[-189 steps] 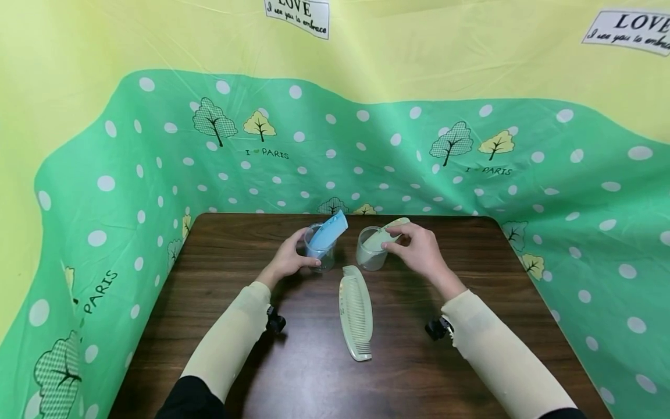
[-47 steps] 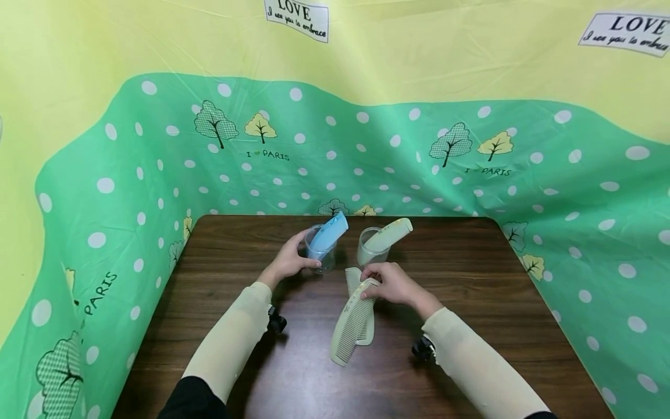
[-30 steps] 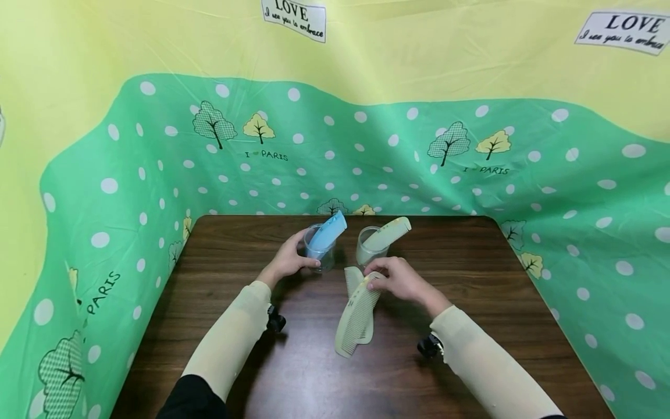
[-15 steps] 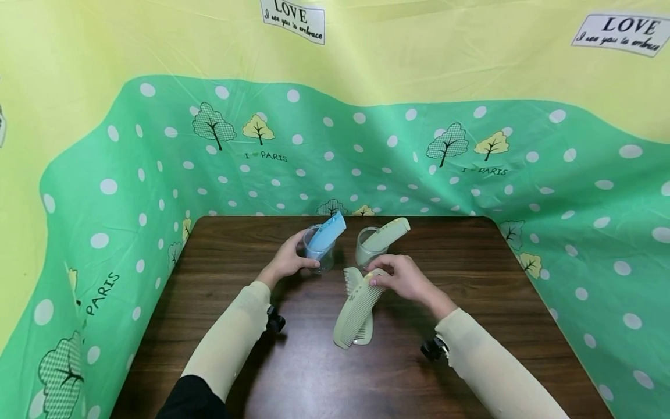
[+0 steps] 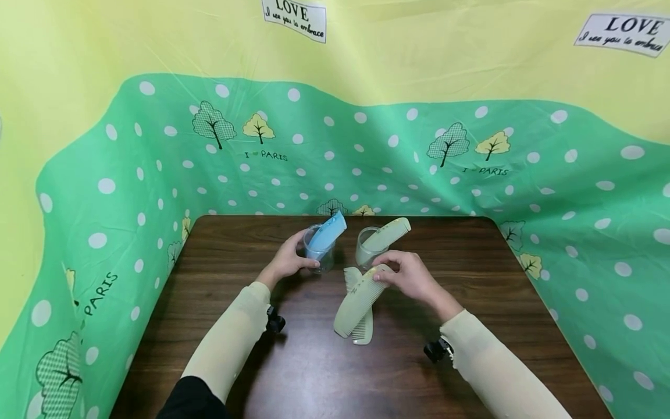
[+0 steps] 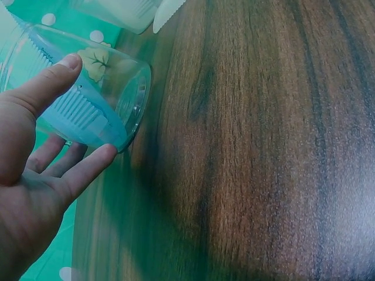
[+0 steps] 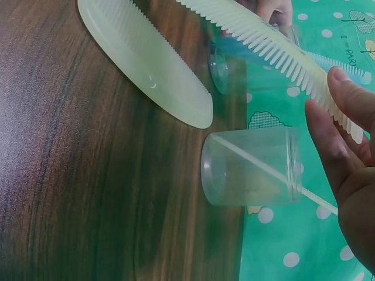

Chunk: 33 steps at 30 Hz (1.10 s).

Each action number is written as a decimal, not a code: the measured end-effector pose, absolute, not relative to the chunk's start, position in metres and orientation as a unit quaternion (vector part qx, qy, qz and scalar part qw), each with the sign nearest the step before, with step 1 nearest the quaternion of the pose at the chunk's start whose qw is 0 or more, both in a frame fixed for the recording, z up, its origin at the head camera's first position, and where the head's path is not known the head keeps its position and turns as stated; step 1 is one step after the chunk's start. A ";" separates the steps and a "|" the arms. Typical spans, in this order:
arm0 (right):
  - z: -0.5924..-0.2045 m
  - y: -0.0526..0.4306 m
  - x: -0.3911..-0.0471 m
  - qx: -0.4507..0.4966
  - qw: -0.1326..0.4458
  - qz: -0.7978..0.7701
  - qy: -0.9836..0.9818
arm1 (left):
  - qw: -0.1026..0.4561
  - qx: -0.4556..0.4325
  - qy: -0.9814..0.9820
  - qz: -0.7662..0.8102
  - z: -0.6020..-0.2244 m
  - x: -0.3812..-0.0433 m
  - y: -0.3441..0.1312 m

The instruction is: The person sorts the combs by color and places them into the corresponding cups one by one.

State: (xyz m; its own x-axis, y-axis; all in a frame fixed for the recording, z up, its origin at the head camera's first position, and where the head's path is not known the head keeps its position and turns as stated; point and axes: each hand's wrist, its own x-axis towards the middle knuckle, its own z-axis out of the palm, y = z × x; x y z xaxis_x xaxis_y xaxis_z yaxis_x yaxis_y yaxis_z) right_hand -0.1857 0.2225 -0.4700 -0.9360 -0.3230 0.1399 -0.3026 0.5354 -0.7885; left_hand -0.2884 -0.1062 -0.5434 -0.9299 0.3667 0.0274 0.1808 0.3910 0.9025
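My left hand (image 5: 285, 259) grips a clear plastic cup (image 5: 325, 265) from the left; a blue comb (image 5: 330, 233) leans inside it. In the left wrist view, thumb and fingers span that cup (image 6: 133, 88). My right hand (image 5: 416, 279) pinches one end of a pale green comb (image 5: 353, 308) between thumb and fingers. This comb slants down to the left above a second pale green comb (image 5: 364, 334) lying on the table. Just beyond my right hand stands another clear cup (image 5: 364, 256), and a green comb (image 5: 389, 234) sticks out of it to the right.
Both cups stand near the far edge of the dark wooden table (image 5: 251, 233). A green and yellow cloth (image 5: 335, 139) with dots and trees hangs behind and around it. Each wrist wears a small black camera (image 5: 275, 321).
My right hand let go of the green comb in the right cup and took another from the table. Lately it has moved slightly up and right with it. The left hand stays put.
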 end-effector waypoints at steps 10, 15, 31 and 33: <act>-0.457 0.229 -0.186 -0.174 -0.033 -0.461 0.870 | 0.090 0.167 0.830 0.525 -0.544 -0.289 -0.107; -0.448 0.233 -0.186 -0.156 -0.052 -0.469 0.868 | 0.088 0.167 0.828 0.528 -0.544 -0.289 -0.107; -0.423 0.244 -0.183 -0.128 -0.138 -0.451 0.872 | 0.086 0.168 0.828 0.529 -0.543 -0.289 -0.106; -0.425 0.248 -0.185 -0.125 -0.152 -0.451 0.870 | 0.086 0.168 0.827 0.529 -0.543 -0.288 -0.106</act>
